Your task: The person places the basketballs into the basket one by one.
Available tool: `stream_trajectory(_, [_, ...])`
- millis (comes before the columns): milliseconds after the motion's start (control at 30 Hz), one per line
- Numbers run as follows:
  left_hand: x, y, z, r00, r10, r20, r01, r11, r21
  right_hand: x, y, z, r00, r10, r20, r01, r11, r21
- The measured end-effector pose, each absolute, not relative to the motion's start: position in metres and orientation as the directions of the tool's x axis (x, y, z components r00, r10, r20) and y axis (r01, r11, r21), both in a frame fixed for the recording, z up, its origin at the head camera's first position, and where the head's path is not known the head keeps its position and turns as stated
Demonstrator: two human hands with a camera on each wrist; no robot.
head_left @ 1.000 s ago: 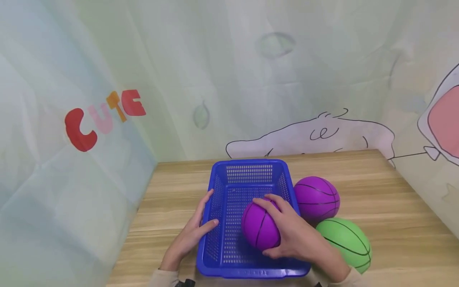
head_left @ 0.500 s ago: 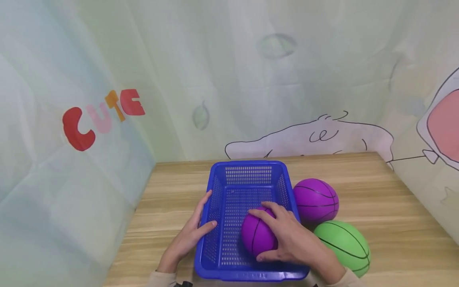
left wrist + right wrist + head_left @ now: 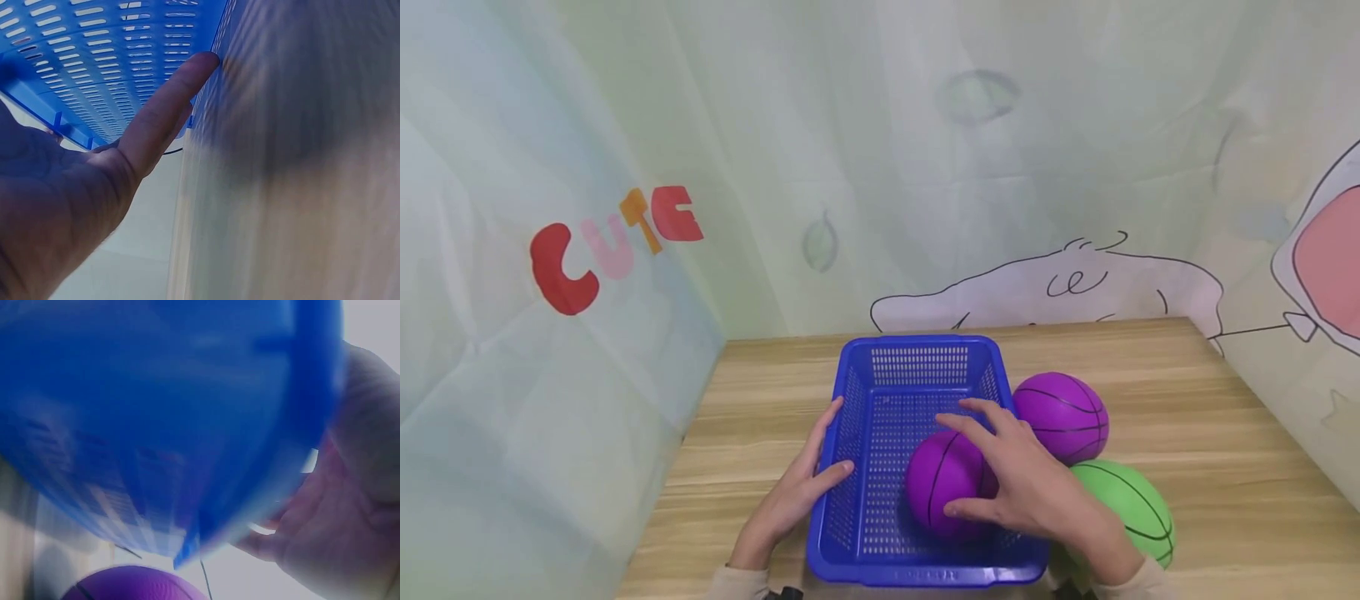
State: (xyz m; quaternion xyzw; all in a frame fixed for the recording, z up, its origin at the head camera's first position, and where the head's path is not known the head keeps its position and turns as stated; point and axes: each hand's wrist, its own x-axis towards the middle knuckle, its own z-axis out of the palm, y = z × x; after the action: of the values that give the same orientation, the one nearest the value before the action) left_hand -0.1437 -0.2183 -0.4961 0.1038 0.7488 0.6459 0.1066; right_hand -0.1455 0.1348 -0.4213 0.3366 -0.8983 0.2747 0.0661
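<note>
Lower centre, we've got the purple basketball (image 3: 938, 482) inside the blue perforated basket (image 3: 925, 575). The left hand (image 3: 792, 498) grips the rim; the right hand (image 3: 1028, 477), fingers spread, hovers over the ball, contact unclear. We reckon a careless brush could roll it.

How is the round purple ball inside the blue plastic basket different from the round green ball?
The round purple ball sits inside the blue plastic basket; the round green ball is outside it, on the wood-grain table. The right hand, fingers spread, partly hides the purple ball, while the right wrist partly hides the green ball. Both are round with curved black lines.
</note>
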Motion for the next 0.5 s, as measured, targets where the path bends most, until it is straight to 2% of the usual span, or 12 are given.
stream_trajectory(133, [-0.144, -0.218, -0.496, -0.956, 0.293, -0.029, 0.013, 0.142, 0.99, -0.15, 0.15, -0.416, -0.766, -0.539, 0.35, -0.642, 0.611, -0.463])
stream_trajectory(500, [-0.143, -0.219, -0.495, -0.954, 0.3, -0.026, 0.02, 0.151, 0.988, -0.159, 0.21, -0.4, -0.841, -0.345, 0.418, -0.536, 0.64, -0.551])
